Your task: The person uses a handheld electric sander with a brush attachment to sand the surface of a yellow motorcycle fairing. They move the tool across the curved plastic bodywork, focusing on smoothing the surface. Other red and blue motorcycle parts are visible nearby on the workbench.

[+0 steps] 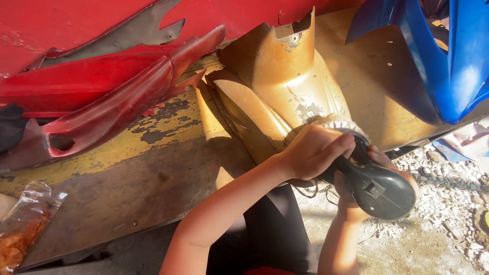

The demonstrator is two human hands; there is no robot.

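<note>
A clear bag [23, 224] lies at the bench [127, 178] edge, red panels [102, 97] behind it. The gold fairing [277, 86] rests mid-bench. The left hand [313, 153] has its fingers clenched over the black power sander [374, 186] pressed on the fairing; the right hand [351, 196] grips its body from below. A blue fairing [448, 56] sits far right.

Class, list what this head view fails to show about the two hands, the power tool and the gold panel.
- Tool's working disc: hidden, head view, behind the left hand and blurred by spin.
- Right hand: mostly covered by the black power tool; grip unclear.
- Gold panel: near end hidden by both hands.
- Blue panel: cut off by top and right edges.
- Plastic bag: cut off at left edge.
</note>
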